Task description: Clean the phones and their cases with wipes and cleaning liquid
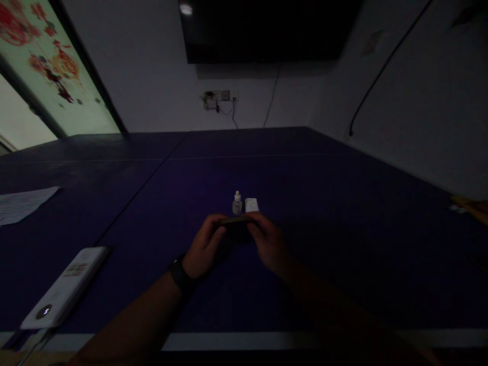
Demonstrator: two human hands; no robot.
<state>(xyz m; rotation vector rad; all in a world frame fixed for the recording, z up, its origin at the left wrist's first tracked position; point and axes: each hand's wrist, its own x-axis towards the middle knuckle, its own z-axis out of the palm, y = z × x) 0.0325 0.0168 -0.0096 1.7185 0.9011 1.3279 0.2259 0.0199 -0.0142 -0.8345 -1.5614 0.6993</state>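
Note:
Both hands hold a dark, flat oblong object (235, 220) above the table, one at each end. It looks phone-sized, but the dim light hides its kind. My left hand (204, 248) grips the left end between thumb and fingers and wears a black watch (180, 274) on its wrist. At the right end, the thumb and fingers of my right hand (270, 246) close in the same way. Just beyond the object stands a small clear dropper bottle (237, 204) with a white cap. A small white packet or folded paper (251, 205) lies to the bottle's right.
A white power bank (64, 290) with a cable lies at the left front of the purple table (145, 305). Printed paper (26, 204) rests at the far left. A yellow item (473, 207) is at the right edge. Wall sockets (217, 96) and a screen (267, 30) are behind.

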